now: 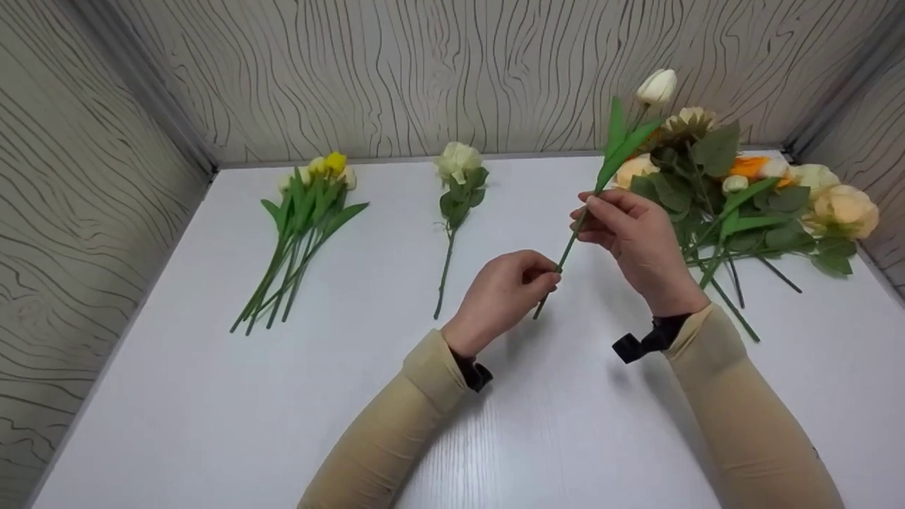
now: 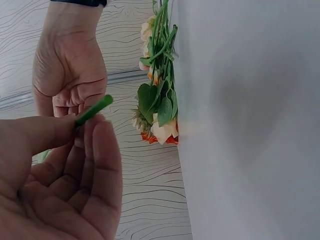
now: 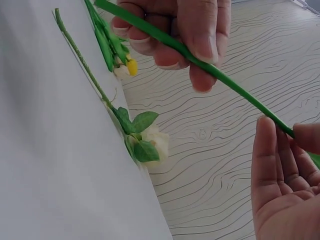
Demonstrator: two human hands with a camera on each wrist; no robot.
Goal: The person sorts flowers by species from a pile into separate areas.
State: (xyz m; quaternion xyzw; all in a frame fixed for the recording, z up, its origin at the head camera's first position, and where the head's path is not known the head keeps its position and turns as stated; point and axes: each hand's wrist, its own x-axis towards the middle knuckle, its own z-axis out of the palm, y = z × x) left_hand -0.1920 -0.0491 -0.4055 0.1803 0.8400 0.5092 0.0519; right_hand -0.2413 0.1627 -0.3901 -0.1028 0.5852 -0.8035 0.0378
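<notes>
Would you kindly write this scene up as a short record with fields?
left hand: pinches the white tulip low on its stem
right hand: pinches the same stem higher, below the leaves
surface: white table
table, left: tulip bunch, yellow and pale blooms
table, middle: single pale rose
table, right: mixed flower pile

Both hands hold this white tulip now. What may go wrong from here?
The thin stem of the white tulip might bend, since the left hand and right hand pinch it at separate points. If it is lowered toward the flower heap on the right, its leaves could catch there.
</notes>
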